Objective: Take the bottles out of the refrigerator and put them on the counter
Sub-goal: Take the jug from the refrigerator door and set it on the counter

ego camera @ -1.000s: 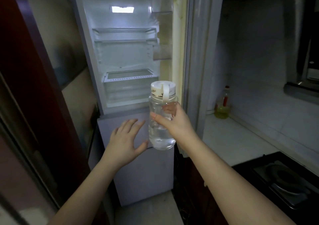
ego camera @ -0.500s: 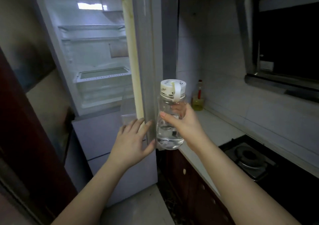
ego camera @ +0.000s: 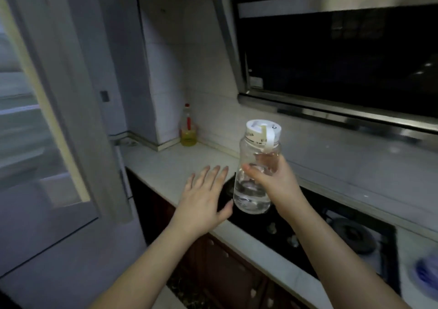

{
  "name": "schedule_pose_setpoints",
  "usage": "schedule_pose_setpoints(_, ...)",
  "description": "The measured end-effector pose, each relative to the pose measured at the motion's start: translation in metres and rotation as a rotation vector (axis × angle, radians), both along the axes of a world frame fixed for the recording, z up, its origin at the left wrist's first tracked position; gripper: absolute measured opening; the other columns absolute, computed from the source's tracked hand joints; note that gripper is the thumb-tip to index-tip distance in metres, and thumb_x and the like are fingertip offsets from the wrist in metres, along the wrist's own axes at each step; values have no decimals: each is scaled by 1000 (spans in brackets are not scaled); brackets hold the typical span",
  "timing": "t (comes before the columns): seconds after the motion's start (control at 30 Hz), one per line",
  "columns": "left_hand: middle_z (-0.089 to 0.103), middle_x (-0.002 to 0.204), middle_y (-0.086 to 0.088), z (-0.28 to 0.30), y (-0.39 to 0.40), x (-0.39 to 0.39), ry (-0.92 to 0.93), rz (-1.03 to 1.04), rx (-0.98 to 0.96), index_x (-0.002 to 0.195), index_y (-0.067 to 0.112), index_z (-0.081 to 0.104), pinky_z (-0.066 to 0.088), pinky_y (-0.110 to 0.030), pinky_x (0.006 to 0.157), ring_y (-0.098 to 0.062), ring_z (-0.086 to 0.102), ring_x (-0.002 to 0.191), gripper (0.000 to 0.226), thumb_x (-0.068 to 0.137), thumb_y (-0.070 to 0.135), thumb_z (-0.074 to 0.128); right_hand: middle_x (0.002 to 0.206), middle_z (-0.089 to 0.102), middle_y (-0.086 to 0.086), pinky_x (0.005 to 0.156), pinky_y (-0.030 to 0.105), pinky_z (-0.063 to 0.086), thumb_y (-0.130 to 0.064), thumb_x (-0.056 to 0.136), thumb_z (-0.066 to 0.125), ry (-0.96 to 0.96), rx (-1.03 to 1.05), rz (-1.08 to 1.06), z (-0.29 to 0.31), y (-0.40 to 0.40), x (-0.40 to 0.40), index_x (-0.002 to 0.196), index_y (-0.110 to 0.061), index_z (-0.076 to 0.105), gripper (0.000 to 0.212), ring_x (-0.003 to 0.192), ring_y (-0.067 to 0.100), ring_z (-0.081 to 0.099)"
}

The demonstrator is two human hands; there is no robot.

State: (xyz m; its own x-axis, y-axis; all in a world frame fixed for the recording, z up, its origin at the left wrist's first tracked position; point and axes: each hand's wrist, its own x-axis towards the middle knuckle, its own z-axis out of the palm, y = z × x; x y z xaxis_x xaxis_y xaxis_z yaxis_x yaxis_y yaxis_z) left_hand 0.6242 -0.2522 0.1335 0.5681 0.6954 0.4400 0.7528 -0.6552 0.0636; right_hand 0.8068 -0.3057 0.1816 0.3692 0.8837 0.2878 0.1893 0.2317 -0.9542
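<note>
1. Right now the clear bottle point(ego camera: 256, 173), white-capped and about a third full of water, is held upright in the air over the near-left corner of the black stove top point(ego camera: 308, 228), not yet set down.
2. Grasping it at mid-body is the right hand point(ego camera: 272, 178), fingers and thumb curled round the clear wall.
3. Just beside the bottle's base, the left hand point(ego camera: 203, 197) hangs flat with its fingers straight and spread, holding nothing; its thumb tip looks very near the bottle, though contact cannot be told.
4. Below and to the left lies the pale bench point(ego camera: 170, 166), with an oil bottle point(ego camera: 188, 131) standing at its back corner, well apart from the hands.
5. Further left stands the refrigerator door point(ego camera: 59, 119), open and blurred.
6. Risk, as I judge it: lowering straight down would land the bottle on the stove rather than the bench, and a wet, smooth wall could slip through a one-handed grip.
</note>
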Motion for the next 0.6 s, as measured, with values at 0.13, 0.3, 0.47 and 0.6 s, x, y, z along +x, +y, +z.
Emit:
schedule_pose_setpoints(0.13,37,156,0,-12,-17,68,-43,-206,1,153,19,30,23,-46,118,-22,29,145,78,88,62,33,111,71,-16,92,35,53,-35,66,88,-20,-19,-147,-13,-47,46,122,-29,57,64,103,1,67)
schedule_pose_setpoints(0.3,24,161,4,-28,-52,143,-28,-389,-58,155,24,17,13,-44,121,-17,16,149,81,86,66,21,116,69,-13,98,36,52,-50,52,86,-13,-35,-390,-22,-110,102,124,-30,56,80,109,2,64)
schedule_pose_setpoints(0.47,23,161,4,-24,-101,211,-28,-577,-91,155,23,18,11,-45,121,-16,15,149,84,83,68,19,106,68,-25,88,22,50,-31,64,90,-10,-25,-591,-28,-181,151,120,-29,56,66,101,-13,61)
schedule_pose_setpoints(0.6,23,160,6,-23,-146,264,-9,-706,-108,154,23,19,12,-45,120,-16,18,147,80,88,65,31,115,65,-18,80,14,51,-24,69,89,-5,-19,-690,-34,-242,184,124,-23,54,65,101,-13,61)
